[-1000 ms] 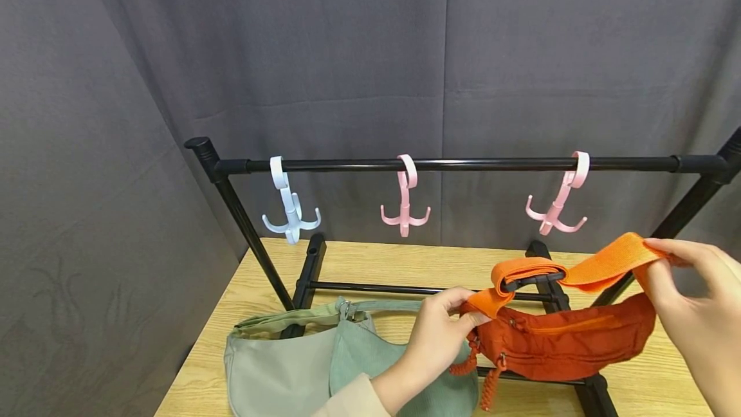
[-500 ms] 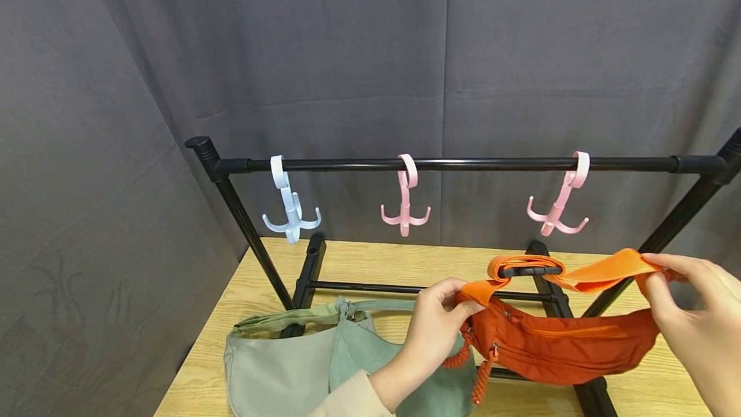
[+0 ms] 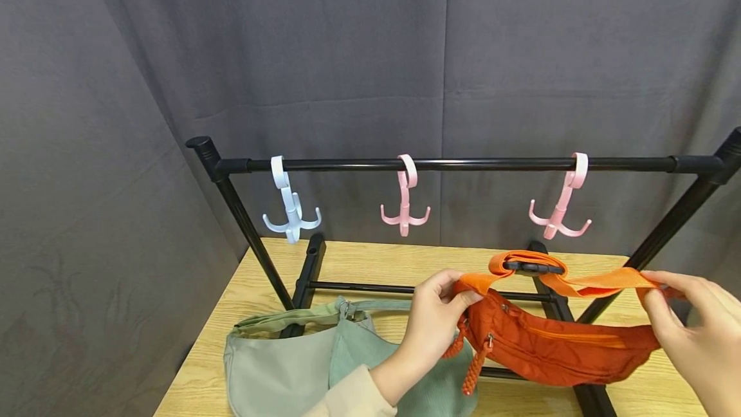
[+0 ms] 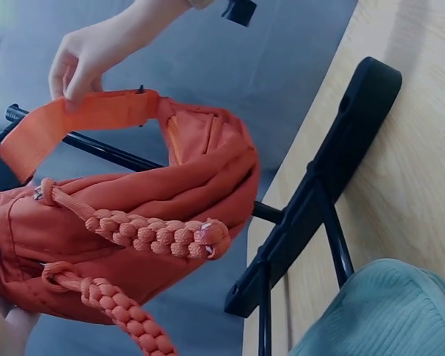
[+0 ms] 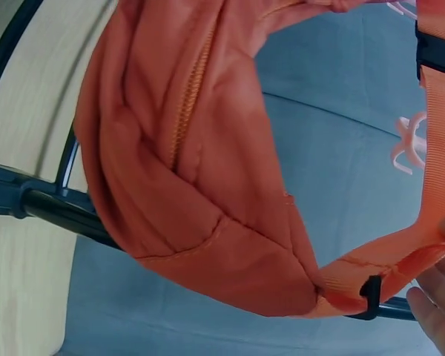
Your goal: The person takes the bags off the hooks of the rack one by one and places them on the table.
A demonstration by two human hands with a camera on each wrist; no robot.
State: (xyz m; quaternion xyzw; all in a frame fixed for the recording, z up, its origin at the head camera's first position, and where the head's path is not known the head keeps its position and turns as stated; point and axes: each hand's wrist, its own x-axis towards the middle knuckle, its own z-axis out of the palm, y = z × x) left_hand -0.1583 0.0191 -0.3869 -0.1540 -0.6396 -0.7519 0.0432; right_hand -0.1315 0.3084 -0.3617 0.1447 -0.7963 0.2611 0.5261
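A rust-orange belt bag [image 3: 556,346] is held up between my two hands, above the table at the right. My left hand [image 3: 434,314] pinches its left end where the bright orange strap [image 3: 602,280] joins. With thumb and fingers my right hand [image 3: 689,314] pinches that strap at the right end. A black buckle [image 3: 532,268] sits on the looped strap between the hands. Two braided zip pulls [image 4: 148,233] dangle from the bag's left side, close by in the left wrist view. Part of the left hand is cut off there.
A black rack stands on the wooden table [image 3: 370,262]. From its top bar [image 3: 492,165] hang a light blue hook [image 3: 291,204], a pink hook [image 3: 405,201] and another pink hook [image 3: 560,204]. A grey-green bag [image 3: 278,365] and a teal corduroy bag [image 3: 370,352] lie at front left.
The left hand has shifted slightly left with the bag's end. The right hand has come down a little with the strap, so the strap sits lower and the bag tilts down to the right.
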